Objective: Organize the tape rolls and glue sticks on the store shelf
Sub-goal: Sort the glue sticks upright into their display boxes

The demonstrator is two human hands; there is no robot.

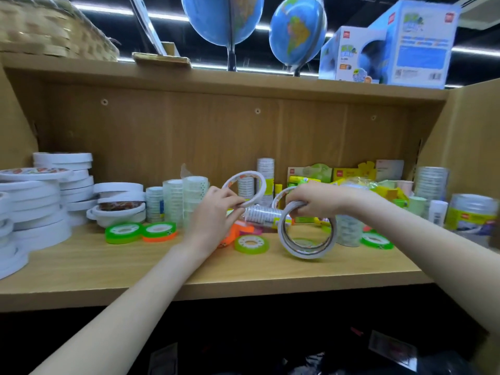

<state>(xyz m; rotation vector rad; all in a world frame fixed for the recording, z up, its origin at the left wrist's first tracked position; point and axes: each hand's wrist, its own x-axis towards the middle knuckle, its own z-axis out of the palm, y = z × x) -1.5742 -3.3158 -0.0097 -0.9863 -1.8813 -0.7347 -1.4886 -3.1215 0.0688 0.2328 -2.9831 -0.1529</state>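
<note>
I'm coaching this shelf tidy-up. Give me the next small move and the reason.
Probably carry the white ring in the left hand over to the white stacks at the shelf's left. Both hands already grip rings, the right hand holding several, and matching rolls are piled there.

Scene was evenly bright on the light wooden shelf board (108,269); light came from long white ceiling tube lights (167,16) overhead, which glared as streaks. Below the shelf edge everything fell to near black. Soft shadow sat under the upper wooden shelf plank (216,85). Wide-angle distortion bowed the edges. The woven straw basket (40,28) top left and the clear plastic jar with yellow label (473,215) at right were motion-blurred.
</note>
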